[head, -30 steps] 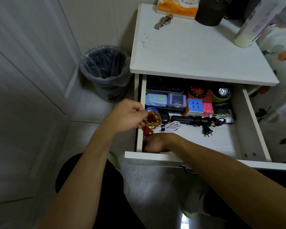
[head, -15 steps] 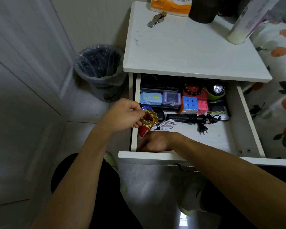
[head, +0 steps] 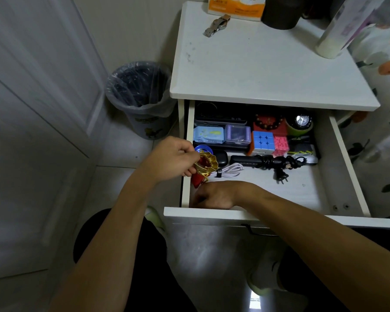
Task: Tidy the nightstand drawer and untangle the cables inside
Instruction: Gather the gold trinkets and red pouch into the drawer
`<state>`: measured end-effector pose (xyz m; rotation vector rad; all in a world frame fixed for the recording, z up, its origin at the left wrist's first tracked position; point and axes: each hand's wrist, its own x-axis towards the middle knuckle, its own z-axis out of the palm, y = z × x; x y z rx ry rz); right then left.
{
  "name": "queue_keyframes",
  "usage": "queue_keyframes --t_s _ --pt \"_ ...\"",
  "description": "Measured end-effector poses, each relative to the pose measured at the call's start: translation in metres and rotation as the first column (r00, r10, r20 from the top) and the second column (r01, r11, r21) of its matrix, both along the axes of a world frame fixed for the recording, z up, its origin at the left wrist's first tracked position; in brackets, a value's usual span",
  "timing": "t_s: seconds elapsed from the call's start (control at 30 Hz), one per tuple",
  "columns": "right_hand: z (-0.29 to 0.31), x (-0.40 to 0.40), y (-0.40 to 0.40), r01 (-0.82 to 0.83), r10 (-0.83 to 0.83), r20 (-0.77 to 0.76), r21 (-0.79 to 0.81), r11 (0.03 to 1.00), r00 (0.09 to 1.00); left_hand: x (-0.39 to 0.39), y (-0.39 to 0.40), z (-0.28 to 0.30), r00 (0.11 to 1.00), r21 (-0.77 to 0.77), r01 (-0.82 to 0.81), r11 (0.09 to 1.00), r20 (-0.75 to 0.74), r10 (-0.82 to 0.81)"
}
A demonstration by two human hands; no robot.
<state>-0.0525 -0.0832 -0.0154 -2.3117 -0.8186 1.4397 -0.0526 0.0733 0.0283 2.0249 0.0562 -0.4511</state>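
My right hand (head: 214,194) lies low in the open white wooden drawer's (head: 212,213) front-left corner, its grip unreadable. At ten o'clock, my left hand (head: 172,157) pinches a red, gold-rimmed drawstring pouch (head: 206,164). Beyond, at one o'clock: coiled white cable (head: 231,170), bundled black power cord (head: 277,163).

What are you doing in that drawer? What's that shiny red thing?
A person is tidying the open nightstand drawer. The left hand pinches a small red pouch with a gold rim at the drawer's front left corner. The right hand is down inside the drawer just below the pouch; what it is touching is hidden. Beside the pouch lie a coiled white cable and a black cord bundled up with its plug. Small boxes and a puzzle cube sit further back.
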Motion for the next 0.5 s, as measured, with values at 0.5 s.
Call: queue_keyframes --t_s 0.5 --pt "0.089 0.001 -0.075 0.454 -0.490 0.120 0.236 0.859 0.864 -0.021 -0.047 -0.002 0.995 0.018 0.088 0.996 -0.038 -0.087"
